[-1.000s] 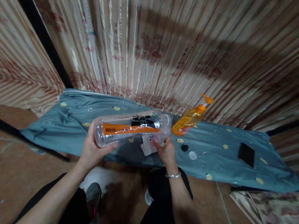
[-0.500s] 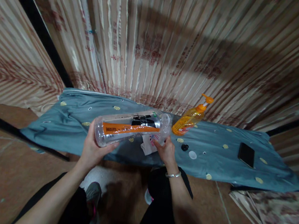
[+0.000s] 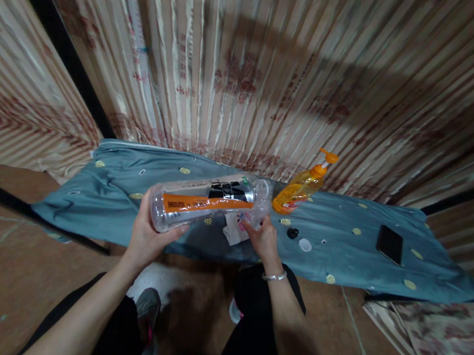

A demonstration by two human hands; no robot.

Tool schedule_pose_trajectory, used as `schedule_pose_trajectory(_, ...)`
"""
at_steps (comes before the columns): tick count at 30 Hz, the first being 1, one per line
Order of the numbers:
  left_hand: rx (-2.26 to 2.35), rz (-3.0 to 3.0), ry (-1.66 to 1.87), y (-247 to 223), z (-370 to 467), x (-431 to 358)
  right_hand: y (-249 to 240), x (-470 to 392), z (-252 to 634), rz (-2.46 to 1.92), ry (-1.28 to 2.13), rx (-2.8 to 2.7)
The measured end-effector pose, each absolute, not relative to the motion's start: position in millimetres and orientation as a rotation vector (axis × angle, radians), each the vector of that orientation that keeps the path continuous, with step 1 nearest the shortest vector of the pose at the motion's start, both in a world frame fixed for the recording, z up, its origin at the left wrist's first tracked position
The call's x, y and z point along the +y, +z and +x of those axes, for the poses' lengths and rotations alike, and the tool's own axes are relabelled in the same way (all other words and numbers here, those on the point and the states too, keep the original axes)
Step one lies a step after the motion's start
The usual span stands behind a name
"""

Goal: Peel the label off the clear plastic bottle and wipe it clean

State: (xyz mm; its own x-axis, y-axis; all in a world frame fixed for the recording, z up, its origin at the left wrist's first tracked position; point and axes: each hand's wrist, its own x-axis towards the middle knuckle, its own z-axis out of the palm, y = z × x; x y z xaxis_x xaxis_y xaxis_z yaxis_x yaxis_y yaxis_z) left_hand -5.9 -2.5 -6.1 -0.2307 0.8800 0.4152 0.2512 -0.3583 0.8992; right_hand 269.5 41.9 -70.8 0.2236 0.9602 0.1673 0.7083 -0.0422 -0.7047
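Note:
A clear plastic bottle (image 3: 207, 200) with an orange, black and silver label lies on its side in the air above the cloth, its neck to the right. My left hand (image 3: 151, 233) is wrapped round its base end. My right hand (image 3: 264, 238), with a bangle at the wrist, grips the bottle at the shoulder and neck; part of its fingers is hidden behind the plastic. Below the bottle, beside my right thumb, is a white packet or tissue (image 3: 234, 233) with pinkish print. A pump bottle (image 3: 300, 190) of orange liquid stands just right of the neck.
A blue-green cloth (image 3: 353, 260) with yellow motifs covers the narrow table. On it, to the right, are a small black cap (image 3: 293, 233), a white disc (image 3: 305, 245) and a dark phone (image 3: 390, 244). Striped curtains (image 3: 244, 72) hang behind, with dark frame poles (image 3: 61, 44) at the sides.

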Motion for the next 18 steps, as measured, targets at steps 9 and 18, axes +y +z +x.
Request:
schedule_pose_trajectory(9,1.381,1.509,1.626,-5.2,-5.6,-2.4,-67.8,41.5,267.3,-1.833,0.49,-1.525)
schedule_pose_trajectory(18,1.347,1.475,1.623,-4.7,-5.3,-2.6,-67.9,41.2,268.1,-1.816,0.471,-1.54)
